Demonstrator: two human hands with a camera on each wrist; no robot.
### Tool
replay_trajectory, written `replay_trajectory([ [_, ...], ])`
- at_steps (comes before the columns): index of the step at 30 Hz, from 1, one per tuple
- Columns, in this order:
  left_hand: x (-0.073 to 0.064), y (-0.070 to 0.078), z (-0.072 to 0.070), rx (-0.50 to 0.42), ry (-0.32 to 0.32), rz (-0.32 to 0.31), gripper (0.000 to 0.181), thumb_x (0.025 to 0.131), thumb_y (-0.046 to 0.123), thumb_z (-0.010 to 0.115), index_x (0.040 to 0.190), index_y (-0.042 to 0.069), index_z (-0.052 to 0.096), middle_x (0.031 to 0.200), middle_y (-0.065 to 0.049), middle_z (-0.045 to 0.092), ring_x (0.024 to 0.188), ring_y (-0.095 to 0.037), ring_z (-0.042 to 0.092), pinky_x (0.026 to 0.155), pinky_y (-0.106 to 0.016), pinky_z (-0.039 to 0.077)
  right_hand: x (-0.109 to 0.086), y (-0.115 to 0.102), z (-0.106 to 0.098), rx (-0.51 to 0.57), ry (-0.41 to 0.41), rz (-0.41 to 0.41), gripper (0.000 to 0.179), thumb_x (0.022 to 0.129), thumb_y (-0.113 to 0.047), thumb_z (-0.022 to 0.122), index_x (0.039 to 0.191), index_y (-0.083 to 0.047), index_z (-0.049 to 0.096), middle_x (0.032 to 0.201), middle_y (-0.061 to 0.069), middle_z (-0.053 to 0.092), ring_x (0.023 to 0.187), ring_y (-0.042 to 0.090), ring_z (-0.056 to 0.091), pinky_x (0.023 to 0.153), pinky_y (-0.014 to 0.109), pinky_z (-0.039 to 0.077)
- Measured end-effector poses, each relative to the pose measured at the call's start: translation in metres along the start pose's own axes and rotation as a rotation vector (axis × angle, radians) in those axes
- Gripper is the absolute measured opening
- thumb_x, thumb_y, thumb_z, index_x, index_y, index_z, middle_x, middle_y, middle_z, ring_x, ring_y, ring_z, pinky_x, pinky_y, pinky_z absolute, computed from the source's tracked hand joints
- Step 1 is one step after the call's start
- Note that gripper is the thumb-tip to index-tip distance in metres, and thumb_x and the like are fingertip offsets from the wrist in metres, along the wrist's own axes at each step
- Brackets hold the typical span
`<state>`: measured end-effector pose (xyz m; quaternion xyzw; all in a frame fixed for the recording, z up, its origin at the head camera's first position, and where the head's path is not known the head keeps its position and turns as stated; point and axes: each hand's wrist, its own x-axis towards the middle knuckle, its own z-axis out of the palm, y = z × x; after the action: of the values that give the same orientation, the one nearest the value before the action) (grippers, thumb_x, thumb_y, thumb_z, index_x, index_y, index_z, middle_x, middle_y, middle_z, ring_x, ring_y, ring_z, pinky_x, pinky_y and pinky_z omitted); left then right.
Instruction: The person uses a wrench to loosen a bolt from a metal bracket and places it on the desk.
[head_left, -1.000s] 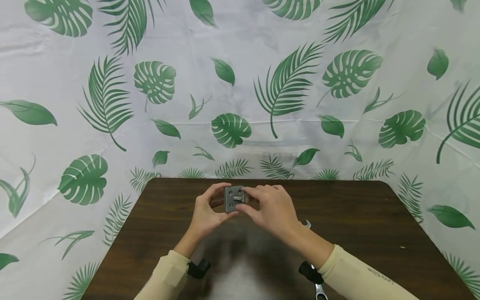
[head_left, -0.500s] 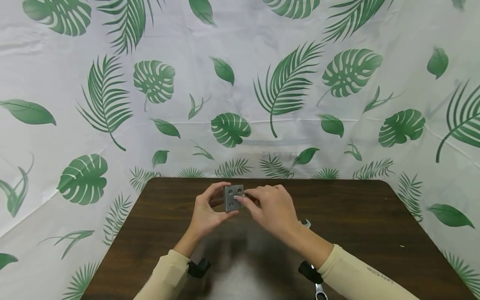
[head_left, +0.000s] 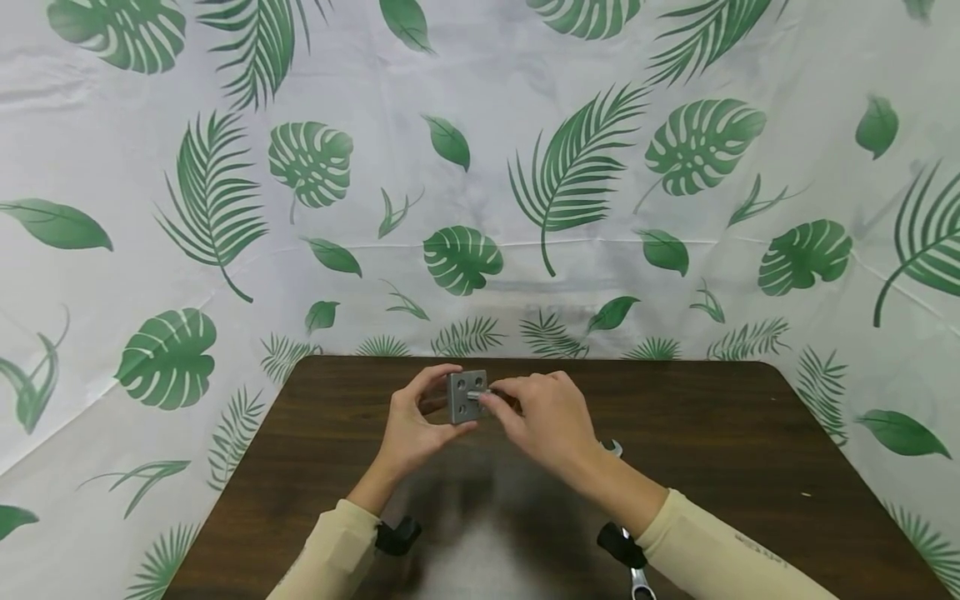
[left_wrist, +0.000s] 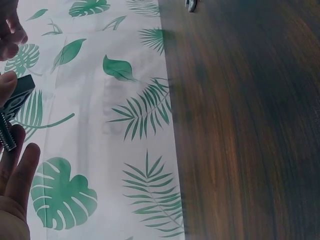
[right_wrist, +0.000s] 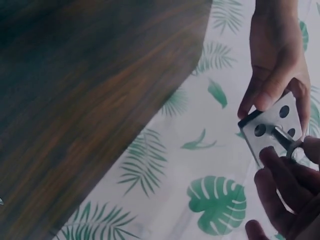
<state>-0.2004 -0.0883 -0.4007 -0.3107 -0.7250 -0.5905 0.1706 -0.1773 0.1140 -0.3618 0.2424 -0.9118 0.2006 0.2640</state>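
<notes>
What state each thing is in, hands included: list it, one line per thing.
Left hand: gripping the square metal plate by its edges.
Right hand: pinching the outer end of the bolt.
Square metal plate: held above the table; visible corner holes unfilled.
Bolt: standing out from the plate's middle; outer end partly hidden.
Combination wrench: lying on the table, partly hidden by the right forearm.
Leaf-print cloth: hanging behind the table, wrinkled.
</notes>
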Motion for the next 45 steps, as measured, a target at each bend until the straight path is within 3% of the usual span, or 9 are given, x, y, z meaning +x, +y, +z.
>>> replay_trajectory([
  [7, 0.0001, -0.0009, -0.001, 0.0, 0.0, -0.014, 0.067, 0.065, -0.008, 0.087, 0.126, 0.004, 0.06, 0.115, -0.014, 0.067, 0.106, -0.029, 0.065, 0.081, -0.045, 0.056, 0.0005, 0.0015, -0.0013, -0.02, 0.024, -0.152, 0.028, 0.08, -0.02, 0.083, 0.107, -0.018, 0.076, 0.091, -0.006, 0.067, 0.086, 0.014, 0.062, 0.088, 0.043, 0.045],
  [15, 0.0003, 0.0017, -0.0025, 0.009, 0.0, -0.013, 0.067, 0.066, -0.008, 0.087, 0.125, 0.003, 0.059, 0.114, -0.016, 0.067, 0.105, -0.032, 0.065, 0.081, -0.047, 0.056, 0.002, 0.0007, -0.0012, 0.017, -0.004, -0.034, 0.016, 0.089, -0.029, 0.073, 0.099, -0.018, 0.078, 0.081, -0.01, 0.071, 0.069, 0.007, 0.056, 0.08, 0.036, 0.045],
  [21, 0.0, 0.002, -0.003, 0.004, -0.006, -0.029, 0.066, 0.067, -0.008, 0.086, 0.126, 0.002, 0.059, 0.116, -0.015, 0.066, 0.107, -0.031, 0.064, 0.082, -0.048, 0.055, 0.0028, 0.0032, -0.0014, -0.005, 0.023, -0.207, 0.024, 0.081, -0.017, 0.082, 0.104, -0.018, 0.077, 0.095, -0.006, 0.067, 0.09, 0.015, 0.061, 0.092, 0.043, 0.043],
  [24, 0.0004, 0.0026, -0.0031, 0.008, -0.007, -0.029, 0.066, 0.067, -0.008, 0.086, 0.126, 0.001, 0.059, 0.117, -0.015, 0.066, 0.108, -0.031, 0.064, 0.081, -0.049, 0.056, 0.002, 0.0013, -0.0018, -0.007, 0.038, -0.164, 0.026, 0.083, -0.026, 0.08, 0.107, -0.017, 0.076, 0.095, -0.005, 0.068, 0.087, 0.015, 0.061, 0.087, 0.041, 0.044],
  [29, 0.0004, 0.0025, -0.0026, 0.012, -0.008, -0.019, 0.066, 0.066, -0.009, 0.086, 0.125, 0.002, 0.059, 0.115, -0.017, 0.066, 0.106, -0.035, 0.064, 0.08, -0.049, 0.056, 0.0012, -0.001, -0.0015, -0.007, -0.022, -0.017, 0.021, 0.088, -0.034, 0.074, 0.099, -0.017, 0.077, 0.072, -0.011, 0.065, 0.063, 0.006, 0.053, 0.073, 0.034, 0.044],
  [31, 0.0002, 0.0019, -0.0025, 0.01, -0.01, -0.015, 0.066, 0.066, -0.009, 0.086, 0.125, 0.002, 0.059, 0.114, -0.018, 0.066, 0.105, -0.035, 0.064, 0.08, -0.049, 0.056, 0.0013, -0.0005, -0.0013, -0.005, -0.036, -0.041, 0.016, 0.086, -0.028, 0.077, 0.098, -0.018, 0.078, 0.073, -0.011, 0.065, 0.065, 0.006, 0.055, 0.076, 0.035, 0.046],
  [35, 0.0004, 0.0013, -0.0028, 0.012, -0.008, -0.013, 0.067, 0.066, -0.009, 0.086, 0.125, 0.002, 0.059, 0.115, -0.017, 0.066, 0.105, -0.033, 0.065, 0.08, -0.049, 0.056, 0.0014, 0.0002, -0.0014, -0.017, -0.01, -0.113, 0.03, 0.08, -0.025, 0.083, 0.109, -0.018, 0.076, 0.089, -0.008, 0.067, 0.081, 0.011, 0.06, 0.086, 0.039, 0.047],
  [41, 0.0011, 0.0021, -0.003, 0.01, -0.001, -0.011, 0.066, 0.066, -0.01, 0.086, 0.125, 0.003, 0.059, 0.111, -0.017, 0.068, 0.102, -0.033, 0.066, 0.081, -0.048, 0.056, 0.0018, -0.0009, -0.0011, -0.006, 0.005, -0.011, 0.022, 0.087, -0.036, 0.075, 0.099, -0.017, 0.078, 0.07, -0.012, 0.064, 0.058, 0.004, 0.049, 0.066, 0.031, 0.044],
  [45, 0.0008, 0.0013, -0.0027, -0.003, -0.011, -0.018, 0.066, 0.066, -0.009, 0.086, 0.125, 0.002, 0.059, 0.111, -0.018, 0.067, 0.103, -0.036, 0.065, 0.082, -0.047, 0.056, 0.0019, 0.001, -0.0016, -0.02, 0.006, -0.094, 0.019, 0.081, -0.023, 0.081, 0.099, -0.017, 0.077, 0.081, -0.01, 0.066, 0.072, 0.009, 0.059, 0.078, 0.036, 0.049],
])
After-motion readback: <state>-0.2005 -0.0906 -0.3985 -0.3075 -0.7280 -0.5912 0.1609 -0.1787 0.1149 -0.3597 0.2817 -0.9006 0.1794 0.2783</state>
